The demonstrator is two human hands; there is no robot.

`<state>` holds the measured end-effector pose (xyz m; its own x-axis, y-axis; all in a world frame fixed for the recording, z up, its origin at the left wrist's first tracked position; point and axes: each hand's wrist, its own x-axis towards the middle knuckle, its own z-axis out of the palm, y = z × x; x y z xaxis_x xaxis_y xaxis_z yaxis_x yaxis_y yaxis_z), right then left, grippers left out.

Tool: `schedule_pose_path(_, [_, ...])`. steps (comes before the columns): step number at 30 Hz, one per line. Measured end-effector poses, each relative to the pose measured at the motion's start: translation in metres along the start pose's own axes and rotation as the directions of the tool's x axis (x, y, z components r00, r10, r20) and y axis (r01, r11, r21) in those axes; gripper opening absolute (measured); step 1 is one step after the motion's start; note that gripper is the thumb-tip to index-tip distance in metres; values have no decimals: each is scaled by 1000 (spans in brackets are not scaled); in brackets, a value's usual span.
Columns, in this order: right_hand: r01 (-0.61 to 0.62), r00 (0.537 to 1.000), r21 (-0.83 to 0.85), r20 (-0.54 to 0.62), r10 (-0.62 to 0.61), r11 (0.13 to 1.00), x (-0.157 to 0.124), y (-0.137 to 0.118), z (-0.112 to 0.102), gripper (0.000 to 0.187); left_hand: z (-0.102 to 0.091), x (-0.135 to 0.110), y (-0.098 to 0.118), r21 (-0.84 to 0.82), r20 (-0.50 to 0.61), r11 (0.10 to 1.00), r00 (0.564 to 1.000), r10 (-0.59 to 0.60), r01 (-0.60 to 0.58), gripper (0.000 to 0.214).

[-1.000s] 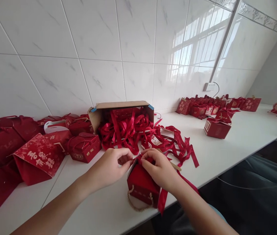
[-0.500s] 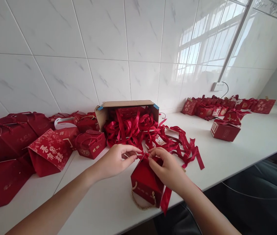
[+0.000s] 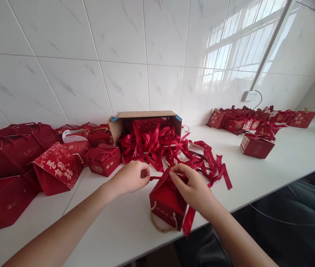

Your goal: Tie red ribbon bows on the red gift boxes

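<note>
A red gift box (image 3: pixel 164 204) with a beige rope handle (image 3: pixel 160 227) stands near the front edge of the white table. Red ribbon (image 3: pixel 188 221) hangs down its right side, and a short length comes out at the upper left. My left hand (image 3: pixel 136 176), left of the box top, has its fingers curled on that ribbon end. Over the top of the box, my right hand (image 3: pixel 189 183) pinches at the folded peak; whatever lies between thumb and fingertips is mostly hidden.
Behind, a cardboard box (image 3: pixel 146 114) lies on its side, spilling red ribbons (image 3: pixel 204 163) over the table (image 3: pixel 113 230). Several red gift boxes (image 3: pixel 59 168) crowd the left. A single ribboned box (image 3: pixel 257 145) sits at right, with more boxes (image 3: pixel 235 123) along the tiled wall.
My left hand has moved left from the box top, its fingers closing and drawing the ribbon end outward. My right hand stays at the peak.
</note>
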<state>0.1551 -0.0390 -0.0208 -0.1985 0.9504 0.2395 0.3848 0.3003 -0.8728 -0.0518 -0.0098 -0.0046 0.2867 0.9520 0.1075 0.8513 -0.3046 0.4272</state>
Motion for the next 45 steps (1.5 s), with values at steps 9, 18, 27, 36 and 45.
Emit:
schedule_pose_path(9, [-114,988,22,107,111,993,-10,16,-52,40,2,7,2,-108,-166,992,985,46,-65,24])
schedule_pose_path(18, [-250,959,-145,97,265,957,-19,25,-50,48,6,0,18,-498,155,867,982,106,-15,25])
schedule_pose_path(27, [-264,886,-231,325,330,936,-21,20,-97,32,-11,15,-12,-349,102,937,995,3,33,29])
schedule_pose_path(36, [-222,900,-430,256,354,875,-21,30,-98,27,7,15,-14,-106,172,994,985,-7,26,28])
schedule_pose_path(45, [-86,817,-379,503,283,921,-41,-4,-77,23,-21,-9,5,46,481,999,876,-29,8,27])
